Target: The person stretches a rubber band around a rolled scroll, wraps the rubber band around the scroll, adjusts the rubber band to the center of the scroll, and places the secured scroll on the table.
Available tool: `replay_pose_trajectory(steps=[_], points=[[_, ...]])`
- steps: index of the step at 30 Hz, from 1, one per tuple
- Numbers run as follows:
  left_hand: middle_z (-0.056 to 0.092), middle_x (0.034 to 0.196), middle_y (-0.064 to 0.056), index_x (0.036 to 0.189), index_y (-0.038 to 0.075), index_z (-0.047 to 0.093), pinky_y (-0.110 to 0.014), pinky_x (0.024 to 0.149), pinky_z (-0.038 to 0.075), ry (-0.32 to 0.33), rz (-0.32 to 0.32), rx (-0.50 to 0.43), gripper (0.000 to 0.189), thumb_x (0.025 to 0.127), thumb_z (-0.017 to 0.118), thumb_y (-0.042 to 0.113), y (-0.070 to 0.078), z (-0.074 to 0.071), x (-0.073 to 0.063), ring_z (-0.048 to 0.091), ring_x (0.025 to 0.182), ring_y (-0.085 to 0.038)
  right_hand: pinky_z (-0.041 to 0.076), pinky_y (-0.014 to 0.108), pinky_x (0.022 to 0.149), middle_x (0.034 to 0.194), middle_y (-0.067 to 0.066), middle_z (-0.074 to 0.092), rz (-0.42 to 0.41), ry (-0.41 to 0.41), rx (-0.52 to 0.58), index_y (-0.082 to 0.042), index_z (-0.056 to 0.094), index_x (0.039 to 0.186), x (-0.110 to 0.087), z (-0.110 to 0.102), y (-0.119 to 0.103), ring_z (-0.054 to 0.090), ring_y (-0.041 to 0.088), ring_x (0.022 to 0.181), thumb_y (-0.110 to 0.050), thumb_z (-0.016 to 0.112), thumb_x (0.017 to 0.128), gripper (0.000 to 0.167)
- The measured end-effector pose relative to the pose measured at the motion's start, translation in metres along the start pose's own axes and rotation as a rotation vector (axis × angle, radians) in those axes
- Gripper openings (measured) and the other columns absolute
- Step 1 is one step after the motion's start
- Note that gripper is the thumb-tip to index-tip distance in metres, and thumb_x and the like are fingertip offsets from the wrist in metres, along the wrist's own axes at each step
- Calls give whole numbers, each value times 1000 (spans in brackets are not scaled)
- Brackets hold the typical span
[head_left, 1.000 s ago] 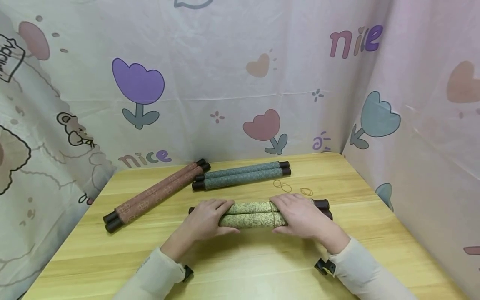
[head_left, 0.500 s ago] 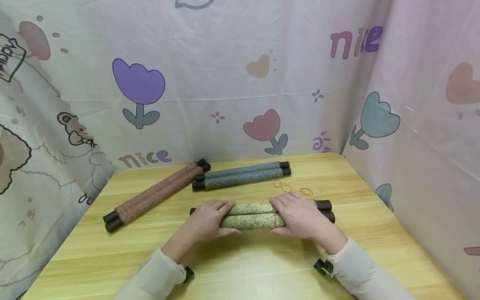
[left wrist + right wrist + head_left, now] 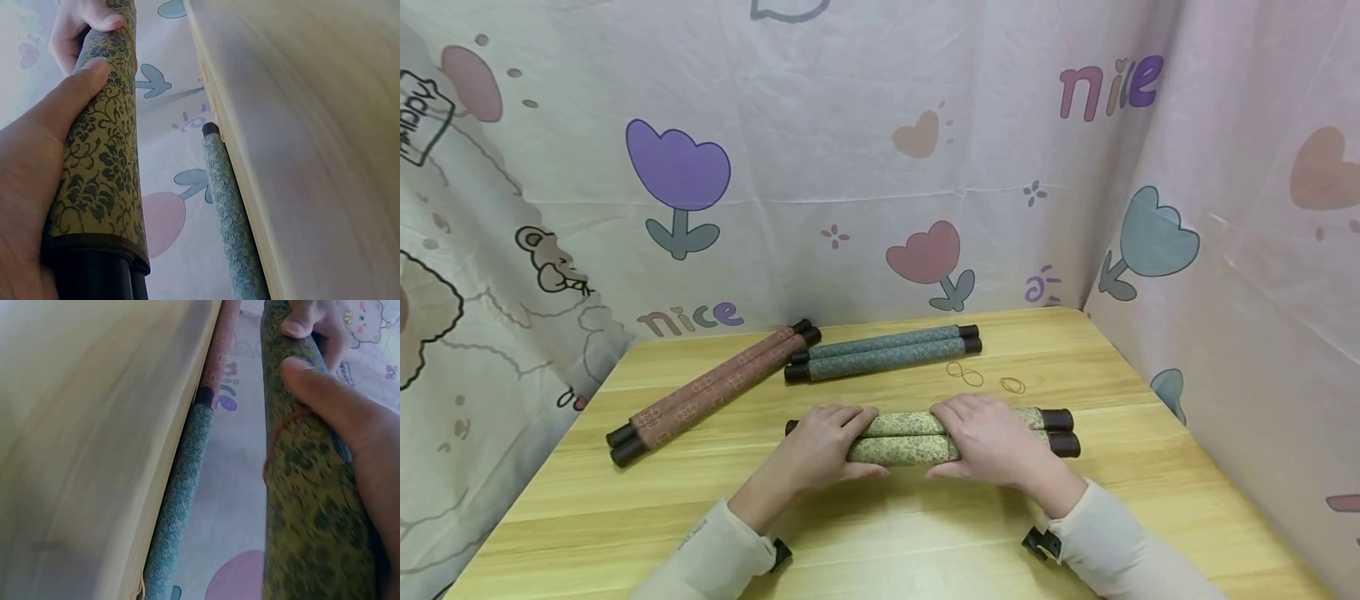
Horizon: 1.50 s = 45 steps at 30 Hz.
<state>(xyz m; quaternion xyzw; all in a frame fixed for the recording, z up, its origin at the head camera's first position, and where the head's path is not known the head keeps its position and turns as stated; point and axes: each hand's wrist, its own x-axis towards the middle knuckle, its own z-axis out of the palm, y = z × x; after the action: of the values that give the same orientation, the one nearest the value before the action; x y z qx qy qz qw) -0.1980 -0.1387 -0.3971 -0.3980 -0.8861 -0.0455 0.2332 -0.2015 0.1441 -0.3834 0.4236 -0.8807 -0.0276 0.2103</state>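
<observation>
A yellow-green floral scroll (image 3: 902, 450), rolled from both ends into two parallel rolls with dark end knobs, lies crosswise in front of the person. The left hand (image 3: 826, 446) grips its left part, thumb on the near side and fingers over the top. On the right part the right hand (image 3: 992, 442) grips it the same way. A thin rubber band (image 3: 291, 417) loops round the scroll by the right thumb in the right wrist view; the right hand hides it in the head view. Black end knobs (image 3: 1062, 432) stick out past the right hand.
Farther back on the wooden table (image 3: 587, 517) lie a blue-green double-rolled scroll (image 3: 887, 360) and, slanting at the left, a reddish one (image 3: 715, 390). Two loose rubber bands (image 3: 1012, 392) lie behind the right hand. A printed curtain (image 3: 820, 167) hangs round the table's back and sides.
The yellow-green scroll has shifted a little to the right and nearer the person. The right hand has slid inward along it, over the rubber band. The other scrolls have not moved.
</observation>
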Motion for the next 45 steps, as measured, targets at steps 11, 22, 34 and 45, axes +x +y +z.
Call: replay_pose_trajectory(steps=[11, 22, 34, 45], points=[[67, 119, -11, 133, 10, 60, -49, 92, 51, -34, -47, -17, 83, 76, 69, 68, 1, 0, -1, 65, 105, -31, 45, 47, 101, 129, 18, 59, 42, -64, 96, 3, 49, 139, -3, -2, -1, 57, 34, 118, -74, 65, 72, 104], [66, 120, -11, 135, 10, 58, -49, 93, 50, -36, -72, -24, 84, 77, 66, 70, -3, -1, -2, 64, 106, -32, 40, 51, 105, 133, 16, 57, 74, -124, 65, 1, 47, 140, -8, -7, 9, 53, 33, 122, -63, 71, 77, 93], [66, 119, -11, 135, 10, 59, -49, 92, 51, -35, -69, -21, 83, 76, 69, 68, -2, -2, 0, 64, 105, -32, 42, 48, 103, 128, 14, 60, 44, -73, 37, 1, 52, 135, -5, -3, 11, 56, 31, 118, -59, 73, 77, 85], [67, 119, -11, 134, 10, 60, -46, 92, 52, -46, -51, -26, 82, 78, 66, 69, -4, 1, 3, 65, 105, -30, 48, 46, 98, 120, 14, 64, -19, -47, 27, 2, 56, 129, 6, 1, 8, 61, 30, 110, -62, 73, 76, 85]])
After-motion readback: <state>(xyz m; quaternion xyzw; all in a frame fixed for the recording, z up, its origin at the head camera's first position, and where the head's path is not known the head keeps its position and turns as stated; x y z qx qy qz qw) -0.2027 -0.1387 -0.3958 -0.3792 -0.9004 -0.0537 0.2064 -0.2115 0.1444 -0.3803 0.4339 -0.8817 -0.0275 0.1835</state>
